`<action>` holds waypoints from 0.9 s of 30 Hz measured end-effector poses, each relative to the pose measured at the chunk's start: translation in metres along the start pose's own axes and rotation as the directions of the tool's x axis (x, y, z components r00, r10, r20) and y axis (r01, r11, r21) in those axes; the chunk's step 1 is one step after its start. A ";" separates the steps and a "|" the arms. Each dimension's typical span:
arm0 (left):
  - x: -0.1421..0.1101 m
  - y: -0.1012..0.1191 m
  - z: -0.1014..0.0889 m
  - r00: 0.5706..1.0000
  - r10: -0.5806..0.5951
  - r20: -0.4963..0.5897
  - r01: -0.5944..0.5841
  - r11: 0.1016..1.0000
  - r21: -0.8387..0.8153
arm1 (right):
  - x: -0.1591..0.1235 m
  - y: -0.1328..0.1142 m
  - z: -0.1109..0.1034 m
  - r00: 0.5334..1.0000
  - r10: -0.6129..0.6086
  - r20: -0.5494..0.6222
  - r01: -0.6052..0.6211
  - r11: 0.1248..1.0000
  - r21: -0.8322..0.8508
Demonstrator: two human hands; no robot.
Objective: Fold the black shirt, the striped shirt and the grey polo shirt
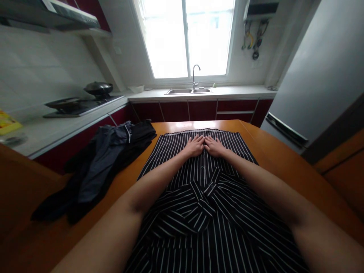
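Observation:
A black garment with white stripes lies spread over the wooden table, its buttoned front facing up. Near its far hem, my left hand rests flat on the cloth, fingers stretched forward. Right beside it my right hand lies flat too, and the fingertips of both hands almost meet over the button line. Closer to me, striped sleeves or tie ends are folded loosely across the middle of the garment. Neither hand grips the fabric.
The wooden table has a rounded right side. Dark trousers-like clothes hang over its left edge. Beyond stand a counter with a sink and faucet, a stove with a wok, and a grey fridge at right.

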State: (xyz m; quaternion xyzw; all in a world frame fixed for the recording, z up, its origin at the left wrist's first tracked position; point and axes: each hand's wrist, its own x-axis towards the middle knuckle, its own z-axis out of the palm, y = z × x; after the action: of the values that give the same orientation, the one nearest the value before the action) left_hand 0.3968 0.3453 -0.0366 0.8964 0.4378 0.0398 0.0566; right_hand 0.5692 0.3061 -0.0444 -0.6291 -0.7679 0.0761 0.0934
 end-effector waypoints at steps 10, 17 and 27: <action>-0.022 -0.115 -0.024 0.959 -0.275 -0.063 0.274 0.962 -0.022 | 0.005 0.078 -0.013 0.966 0.252 -0.063 -0.251 0.968 0.014; -0.058 -0.123 -0.031 0.939 -0.321 -0.123 0.323 0.946 0.001 | -0.017 0.070 -0.023 0.890 0.376 -0.258 -0.388 0.922 0.007; -0.123 -0.077 -0.028 0.982 -0.189 -0.017 0.188 0.980 -0.061 | -0.089 -0.037 -0.022 0.983 0.043 -0.181 -0.036 0.998 0.042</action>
State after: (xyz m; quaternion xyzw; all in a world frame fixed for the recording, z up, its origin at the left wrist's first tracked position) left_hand 0.2581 0.2972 -0.0218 0.8483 0.5201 0.0575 0.0815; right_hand 0.5565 0.2112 -0.0183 -0.6466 -0.7420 0.0350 0.1738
